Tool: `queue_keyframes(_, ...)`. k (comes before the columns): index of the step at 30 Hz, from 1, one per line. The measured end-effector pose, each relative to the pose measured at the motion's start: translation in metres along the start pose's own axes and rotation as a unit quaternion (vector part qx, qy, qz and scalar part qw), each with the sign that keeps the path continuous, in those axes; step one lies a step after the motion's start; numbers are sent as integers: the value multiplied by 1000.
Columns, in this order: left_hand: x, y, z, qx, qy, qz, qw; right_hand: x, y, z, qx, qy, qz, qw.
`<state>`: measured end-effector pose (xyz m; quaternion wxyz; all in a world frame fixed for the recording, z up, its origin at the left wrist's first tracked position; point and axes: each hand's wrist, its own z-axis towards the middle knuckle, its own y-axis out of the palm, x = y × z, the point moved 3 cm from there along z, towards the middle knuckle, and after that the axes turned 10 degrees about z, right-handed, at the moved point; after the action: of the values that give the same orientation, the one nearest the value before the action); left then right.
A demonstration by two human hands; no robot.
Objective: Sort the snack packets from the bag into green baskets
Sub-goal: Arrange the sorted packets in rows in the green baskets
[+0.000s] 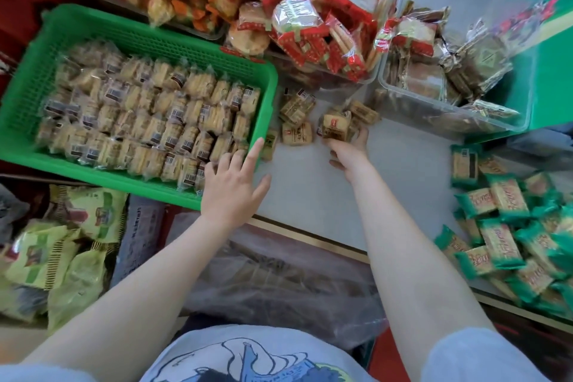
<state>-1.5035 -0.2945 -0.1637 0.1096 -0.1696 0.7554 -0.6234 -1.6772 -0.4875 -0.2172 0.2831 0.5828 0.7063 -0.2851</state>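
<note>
On the white counter [310, 189] I see the right hand [348, 150] gripping a cluster of tan snack packets [336, 125], just right of the green basket [266, 77]. Left hand [232, 186] flat, fingers straight, touching packets at the basket's near-right corner. Clear bag [279, 273] sits below.

A person in a pale grey-blue short-sleeved T-shirt [257, 360], its chest printed with a cartoon graphic in white, blue and dark tones with a touch of green. Both forearms are bare below the loose sleeves [477, 357], with no watch or rings visible.
</note>
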Motion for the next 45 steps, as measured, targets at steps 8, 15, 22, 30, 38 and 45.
queue_keyframes(8, 0, 0, -1, 0, 2, 1, 1000, 26, -19, -24, 16, -66, -124, 990)
queue_keyframes(15, 0, 2, -1, 7, 7, 8, 1000, 69, -47, -82, 31, -158, -247, 956)
queue_keyframes(22, 0, 0, 0, 2, 10, 0, 1000, 55, -9, -89, 13, -189, -499, 846)
queue_keyframes(30, 53, -13, -34, 59, 56, -225, 971, 61, -38, -100, -2, -22, -138, 990)
queue_keyframes(38, 94, 31, -42, -348, -232, -727, 545, 83, -50, -141, -85, 20, 69, 994)
queue_keyframes(45, 80, 40, -22, -335, -221, -650, 645, 60, -65, -150, -135, -40, -42, 989)
